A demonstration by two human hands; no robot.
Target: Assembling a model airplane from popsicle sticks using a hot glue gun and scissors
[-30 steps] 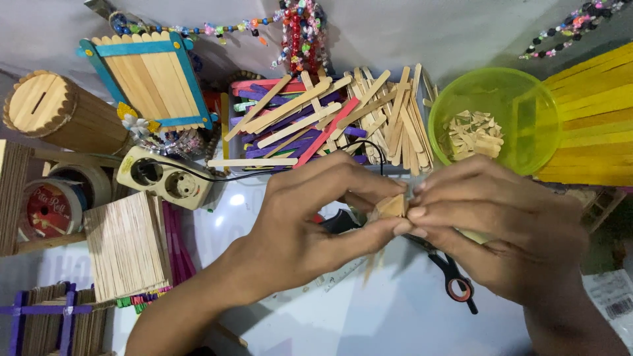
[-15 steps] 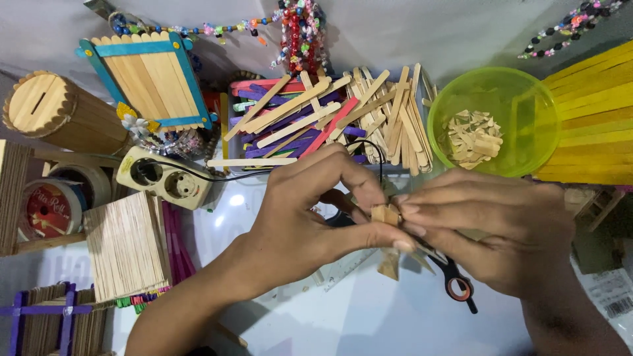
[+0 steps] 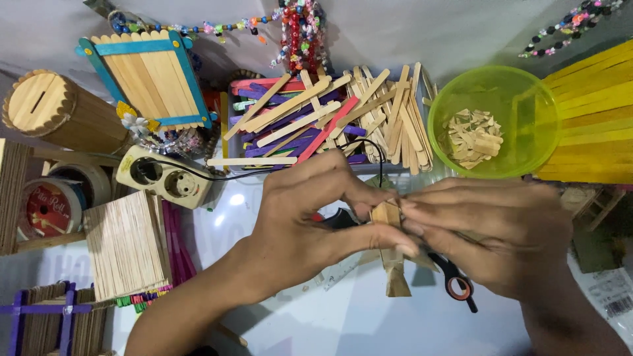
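- Hands have closed in on each other since a second ago: the left hand point(image 3: 310, 217) and right hand point(image 3: 491, 234) now meet fingertip to fingertip at mid-frame, and the small wooden stick piece point(image 3: 389, 227) between them shows more plainly than it did.
- Grip of each hand is shut on that piece, the left thumb under it, the right fingers pressing its far side; it hangs just above the white desk point(image 3: 369, 323).
- Judging from this, the piece is being pressed or fitted together, not cut.
- Scissors point(image 3: 455, 283) lie beneath the right hand, mostly covered; only the black handles show.
- Green bowl point(image 3: 491, 122) of wood offcuts and the tray of craft sticks point(image 3: 323, 118) sit unchanged along the upper frame.
- Whether glue is on the piece cannot be made out.
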